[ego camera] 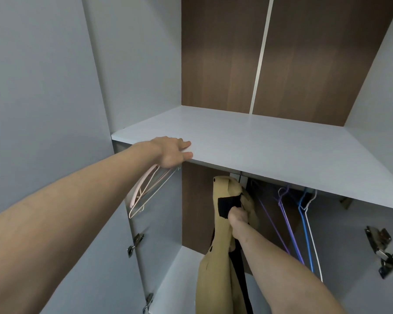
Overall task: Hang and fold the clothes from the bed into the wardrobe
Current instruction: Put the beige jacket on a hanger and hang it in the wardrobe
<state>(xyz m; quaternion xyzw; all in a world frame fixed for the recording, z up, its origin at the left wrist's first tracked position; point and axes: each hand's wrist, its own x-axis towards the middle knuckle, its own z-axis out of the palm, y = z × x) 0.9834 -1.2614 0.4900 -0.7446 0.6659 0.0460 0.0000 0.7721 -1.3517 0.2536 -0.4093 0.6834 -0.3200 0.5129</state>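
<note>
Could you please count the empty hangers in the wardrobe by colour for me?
Pink hangers, at the left hand: 2
Purple hangers: 2
Blue hanger: 1
White hanger: 1
Total: 6

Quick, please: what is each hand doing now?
Left hand: open, fingers resting on the shelf.
Right hand: closed, holding the tan garment under the shelf.

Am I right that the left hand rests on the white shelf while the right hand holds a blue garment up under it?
Not quite: in the head view the garment that the right hand holds is tan with a black lining, not blue. The left hand does rest on the white shelf.
</note>
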